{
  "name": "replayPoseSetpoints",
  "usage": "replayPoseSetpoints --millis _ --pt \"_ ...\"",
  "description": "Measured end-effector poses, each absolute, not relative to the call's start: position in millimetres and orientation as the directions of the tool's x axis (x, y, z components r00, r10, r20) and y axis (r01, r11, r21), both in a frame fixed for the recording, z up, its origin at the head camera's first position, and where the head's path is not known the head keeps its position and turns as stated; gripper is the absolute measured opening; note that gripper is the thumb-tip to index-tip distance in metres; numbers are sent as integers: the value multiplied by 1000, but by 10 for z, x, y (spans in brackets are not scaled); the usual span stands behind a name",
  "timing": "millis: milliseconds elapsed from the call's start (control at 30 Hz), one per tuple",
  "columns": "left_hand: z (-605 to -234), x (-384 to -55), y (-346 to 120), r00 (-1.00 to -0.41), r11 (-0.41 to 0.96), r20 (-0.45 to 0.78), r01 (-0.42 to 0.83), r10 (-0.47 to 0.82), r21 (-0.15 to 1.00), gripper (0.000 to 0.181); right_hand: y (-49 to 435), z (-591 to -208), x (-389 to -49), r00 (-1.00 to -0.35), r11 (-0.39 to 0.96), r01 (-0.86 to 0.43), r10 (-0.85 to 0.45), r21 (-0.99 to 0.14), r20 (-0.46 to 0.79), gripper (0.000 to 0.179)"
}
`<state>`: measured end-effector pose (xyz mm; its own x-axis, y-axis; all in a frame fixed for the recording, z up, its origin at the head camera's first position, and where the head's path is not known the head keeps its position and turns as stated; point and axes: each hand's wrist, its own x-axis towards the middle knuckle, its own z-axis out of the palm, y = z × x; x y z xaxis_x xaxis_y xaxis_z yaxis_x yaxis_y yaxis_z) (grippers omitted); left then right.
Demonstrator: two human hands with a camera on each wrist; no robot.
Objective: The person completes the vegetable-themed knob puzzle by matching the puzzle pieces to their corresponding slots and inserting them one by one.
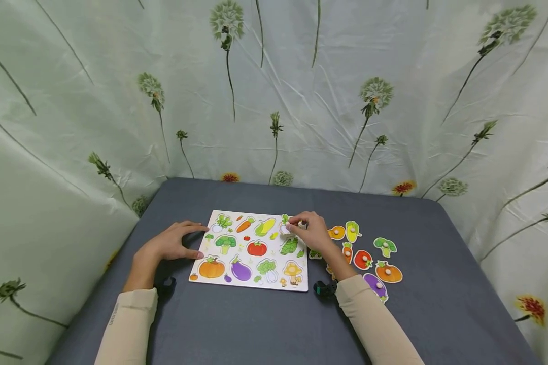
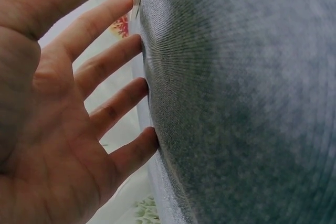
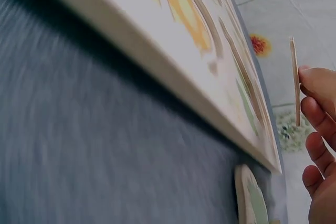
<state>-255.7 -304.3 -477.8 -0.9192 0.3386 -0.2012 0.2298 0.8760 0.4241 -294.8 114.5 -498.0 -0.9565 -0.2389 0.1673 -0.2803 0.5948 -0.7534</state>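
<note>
The white wooden puzzle board (image 1: 242, 247), printed with vegetables, lies flat on the table. My left hand (image 1: 175, 242) rests at its left edge, fingers spread, thumb near the lower side. In the left wrist view the fingers (image 2: 113, 111) are extended with fingertips at the cloth and the board's edge. Over the board's upper right corner, my right hand (image 1: 311, 230) pinches a turnip puzzle piece (image 1: 283, 226), a white bulb with green leaves. The right wrist view shows this thin wooden piece (image 3: 295, 85) edge-on and upright, between thumb and fingers.
Right of the board lie several loose knobbed pieces, among them a broccoli (image 1: 385, 247), a tomato (image 1: 362, 260), a pumpkin (image 1: 389, 272), an eggplant (image 1: 375, 285) and a corn (image 1: 352, 231). A leafy green piece (image 1: 315, 254) sits close beside the board. Grey cloth covers the table (image 1: 237, 324).
</note>
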Motion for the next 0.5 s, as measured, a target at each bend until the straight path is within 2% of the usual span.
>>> replayPoseSetpoints --millis 500 --pt "-4787 -2565 -3052 -921 881 -212 217 328 420 87 606 -4964 -2985 -936 542 -310 -320 -781 149 14"
